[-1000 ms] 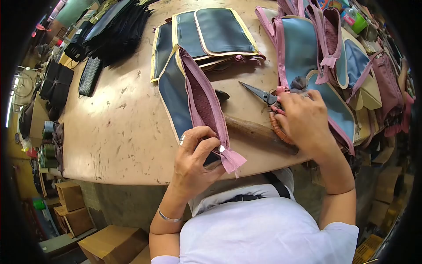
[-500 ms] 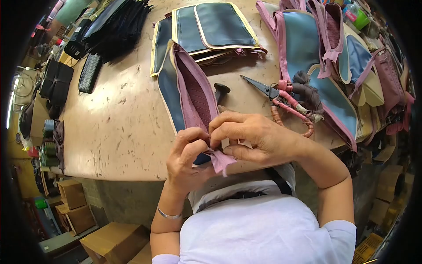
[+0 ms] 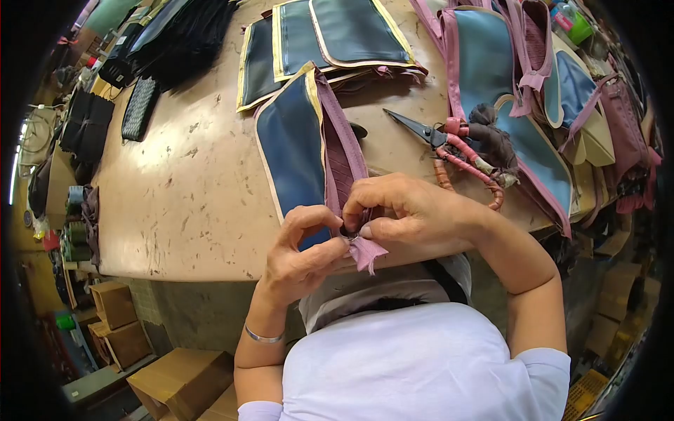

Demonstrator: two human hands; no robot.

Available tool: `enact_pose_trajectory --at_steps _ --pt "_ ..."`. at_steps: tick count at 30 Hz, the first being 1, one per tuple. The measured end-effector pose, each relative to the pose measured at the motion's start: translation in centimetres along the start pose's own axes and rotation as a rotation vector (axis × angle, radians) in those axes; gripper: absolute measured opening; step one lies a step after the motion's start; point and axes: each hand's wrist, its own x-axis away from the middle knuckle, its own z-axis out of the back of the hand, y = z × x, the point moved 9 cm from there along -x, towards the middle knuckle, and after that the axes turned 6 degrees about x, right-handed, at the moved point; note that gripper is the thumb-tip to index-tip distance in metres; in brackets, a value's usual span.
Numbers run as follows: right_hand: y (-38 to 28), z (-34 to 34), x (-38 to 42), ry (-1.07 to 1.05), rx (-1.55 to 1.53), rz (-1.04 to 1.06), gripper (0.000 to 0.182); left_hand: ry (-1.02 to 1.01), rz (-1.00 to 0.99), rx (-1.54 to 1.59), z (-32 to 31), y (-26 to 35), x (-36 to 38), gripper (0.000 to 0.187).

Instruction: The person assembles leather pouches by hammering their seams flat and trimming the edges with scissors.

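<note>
Fingers (image 3: 319,217) of both hands pinch the near end of one pink zipper strip on a navy panel.

Two hands work at the desk (image 3: 182,203) edge: the left hand (image 3: 302,252), palm down with a ring and a wrist bangle, curls its fingers closed on the panel's near corner, while the right hand (image 3: 404,214) comes in from 3 o'clock, thumb and forefinger nipped on the pink zipper strip (image 3: 344,161), whose frayed tail sticks out just below them at 6 o'clock. One navy panel (image 3: 291,151) runs from the fingers toward 12 o'clock, flat on the desk. One pair of scissors (image 3: 449,151) with pink-wrapped handles lies near at 1 o'clock. Stacked dark panels (image 3: 330,35) sit at 12 o'clock, blue bag pieces (image 3: 491,77) at 2 o'clock.
</note>
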Motion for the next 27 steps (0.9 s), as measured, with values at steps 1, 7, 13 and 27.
enact_pose_trajectory --at_steps 1,7,13,27 --pt "0.3 -0.2 0.0 -0.007 -0.044 -0.006 0.018 0.007 -0.003 -0.003 0.1 0.0 0.0 0.024" --pt "1.4 -1.0 0.4 -0.122 -0.31 -0.112 0.019 -0.012 0.036 -0.014 -0.2 -0.1 -0.5 0.028" --pt "0.5 -1.8 0.8 -0.208 -0.282 -0.053 0.019 -0.057 0.015 -0.004 -0.3 -0.3 -0.3 0.03" --pt "-9.2 4.3 -1.4 0.65 1.509 0.574 0.005 -0.225 0.251 -0.323 6.0 3.4 -2.4 0.018"
